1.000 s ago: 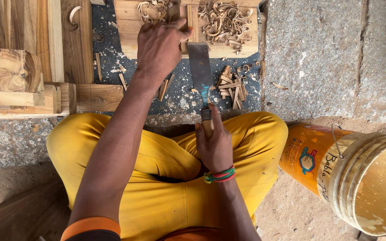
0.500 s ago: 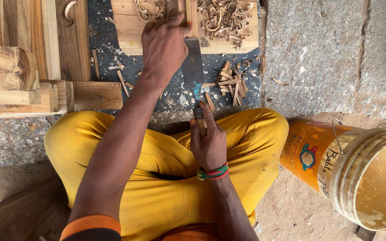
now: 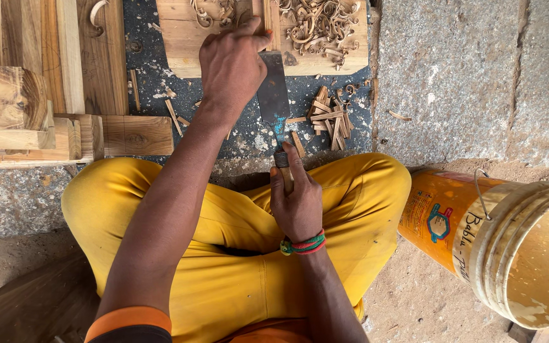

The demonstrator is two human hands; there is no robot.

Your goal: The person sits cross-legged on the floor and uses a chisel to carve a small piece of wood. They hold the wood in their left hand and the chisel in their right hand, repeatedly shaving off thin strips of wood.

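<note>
I sit cross-legged in yellow trousers on the ground. My right hand grips the wooden handle of a wide flat chisel, whose steel blade points away from me. My left hand presses down on the blade near its far end, fingers curled over it. The blade's edge rests on a pale wooden board lying on a dark mat. Curled wood shavings lie heaped on the board to the right of the blade.
Stacked timber blocks and planks lie at the left. Split wood chips are scattered on the mat. An orange plastic bucket lies tipped on its side at the right, on sandy ground beside stone slabs.
Both hands and the chisel have slid slightly forward along the board; the view has shifted a little with them.
</note>
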